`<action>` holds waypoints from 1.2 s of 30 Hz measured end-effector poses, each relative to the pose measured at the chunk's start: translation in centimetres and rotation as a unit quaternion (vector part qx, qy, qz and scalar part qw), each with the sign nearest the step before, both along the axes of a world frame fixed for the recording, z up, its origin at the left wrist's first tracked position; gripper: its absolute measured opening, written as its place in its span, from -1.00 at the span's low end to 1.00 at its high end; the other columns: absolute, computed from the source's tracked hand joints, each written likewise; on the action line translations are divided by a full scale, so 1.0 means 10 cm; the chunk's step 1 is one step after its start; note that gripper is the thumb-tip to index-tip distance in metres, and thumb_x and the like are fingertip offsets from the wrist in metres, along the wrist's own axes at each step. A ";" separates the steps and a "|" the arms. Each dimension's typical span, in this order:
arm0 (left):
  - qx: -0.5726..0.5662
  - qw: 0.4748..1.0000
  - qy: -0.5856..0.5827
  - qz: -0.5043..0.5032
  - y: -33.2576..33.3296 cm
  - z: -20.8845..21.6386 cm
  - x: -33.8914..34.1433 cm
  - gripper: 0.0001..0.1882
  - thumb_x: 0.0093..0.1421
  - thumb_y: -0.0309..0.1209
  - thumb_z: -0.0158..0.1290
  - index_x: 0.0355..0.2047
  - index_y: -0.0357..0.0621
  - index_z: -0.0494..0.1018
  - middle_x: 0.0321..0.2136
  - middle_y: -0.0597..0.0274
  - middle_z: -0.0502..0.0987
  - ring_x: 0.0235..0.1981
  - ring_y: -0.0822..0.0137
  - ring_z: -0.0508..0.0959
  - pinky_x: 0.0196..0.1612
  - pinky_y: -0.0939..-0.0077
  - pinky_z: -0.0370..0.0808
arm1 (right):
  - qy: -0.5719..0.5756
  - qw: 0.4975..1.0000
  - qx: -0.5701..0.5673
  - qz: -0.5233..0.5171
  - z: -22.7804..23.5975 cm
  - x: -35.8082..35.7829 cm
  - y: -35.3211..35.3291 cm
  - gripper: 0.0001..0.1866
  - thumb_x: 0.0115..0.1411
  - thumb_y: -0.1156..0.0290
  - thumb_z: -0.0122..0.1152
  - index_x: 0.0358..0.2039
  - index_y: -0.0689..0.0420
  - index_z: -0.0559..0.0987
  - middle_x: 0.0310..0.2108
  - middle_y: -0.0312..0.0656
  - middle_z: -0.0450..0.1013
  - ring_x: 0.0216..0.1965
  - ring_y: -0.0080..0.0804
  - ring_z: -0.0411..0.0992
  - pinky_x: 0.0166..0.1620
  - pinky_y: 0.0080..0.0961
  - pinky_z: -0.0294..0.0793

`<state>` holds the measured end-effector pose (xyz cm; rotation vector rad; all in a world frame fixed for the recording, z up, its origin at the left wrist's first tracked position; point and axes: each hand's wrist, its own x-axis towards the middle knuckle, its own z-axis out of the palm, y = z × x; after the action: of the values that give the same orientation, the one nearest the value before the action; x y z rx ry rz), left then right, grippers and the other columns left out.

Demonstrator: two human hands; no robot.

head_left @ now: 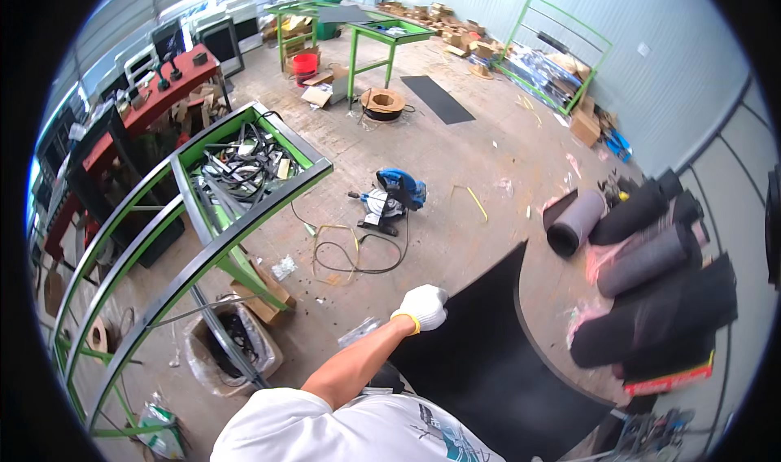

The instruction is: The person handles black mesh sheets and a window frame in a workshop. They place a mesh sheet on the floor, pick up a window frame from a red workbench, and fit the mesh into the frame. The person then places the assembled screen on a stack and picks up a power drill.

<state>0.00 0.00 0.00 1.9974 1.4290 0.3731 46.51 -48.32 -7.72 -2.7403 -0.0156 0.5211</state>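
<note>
My left hand (423, 307), in a white knit glove with a yellow cuff, is closed on the upper left edge of a large black sheet (496, 356). The sheet looks smooth and flexible. It bows in front of my body, one corner pointing up and away and its right edge curving down toward the lower right. My right hand does not show; the sheet and the lower edge of the picture may hide it. Ahead on the floor stands a blue cut-off saw (399, 193) with its cord looped beside it.
Several dark rolls (651, 259) lie along the right wall. At left stands a green frame table (317, 169) with strip scraps in its tray, a lined bin (272, 356) under it. Farther off are a cable spool (390, 98), a flat black sheet (439, 100) and a red workbench (154, 104).
</note>
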 end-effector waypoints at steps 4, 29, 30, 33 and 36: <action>0.091 0.995 -0.048 0.015 1.17 0.18 0.12 -0.78 0.15 -0.30 0.19 -0.30 -0.18 0.67 -0.35 -0.23 0.68 -0.22 -0.30 0.68 -0.09 -0.11 0.62 | -0.123 0.991 0.042 0.036 0.35 0.08 1.54 -0.37 0.12 0.15 0.66 -0.10 0.55 0.72 -0.15 0.14 0.69 -0.19 0.01 0.49 0.02 -0.03 0.54; -0.002 0.906 0.063 0.418 6.79 0.71 -3.04 -0.57 0.09 -0.15 0.27 -0.19 -0.27 0.71 -0.21 -0.28 0.70 -0.09 -0.26 0.69 0.03 0.04 0.63 | 0.052 0.840 0.208 0.499 1.04 -0.88 12.27 -0.57 -0.06 0.78 0.48 -0.11 0.50 0.62 -0.26 -0.17 0.56 -0.32 -0.38 0.43 -0.16 -0.38 0.51; 0.002 0.899 0.055 0.434 6.83 0.69 -3.31 -0.55 0.07 -0.14 0.28 -0.20 -0.28 0.71 -0.21 -0.28 0.70 -0.09 -0.26 0.69 0.03 0.05 0.63 | 0.047 0.820 0.263 0.506 1.13 -1.11 12.53 -0.53 -0.07 0.77 0.50 -0.09 0.53 0.61 -0.25 -0.16 0.55 -0.31 -0.38 0.43 -0.13 -0.37 0.51; 0.000 0.878 0.066 0.474 6.95 0.56 -4.16 -0.55 0.03 -0.09 0.30 -0.24 -0.22 0.74 -0.23 -0.24 0.71 -0.10 -0.22 0.72 0.02 0.08 0.65 | 0.026 0.756 0.314 0.574 1.48 -1.96 13.22 -0.36 -0.10 0.73 0.54 0.05 0.63 0.54 -0.20 -0.10 0.54 -0.23 -0.34 0.46 0.02 -0.34 0.51; -0.050 0.852 0.019 0.521 7.17 0.27 -5.00 -0.55 0.04 -0.09 0.31 -0.27 -0.25 0.74 -0.26 -0.25 0.72 -0.14 -0.19 0.73 0.00 0.11 0.65 | 0.062 0.748 0.280 0.598 1.73 -3.10 13.72 -0.48 -0.05 0.74 0.51 0.00 0.49 0.63 -0.14 -0.05 0.66 -0.16 -0.25 0.57 0.05 -0.30 0.55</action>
<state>-50.00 71.74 2.72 0.9670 2.4046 0.6824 15.54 88.88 9.59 -1.7577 -1.6618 0.8003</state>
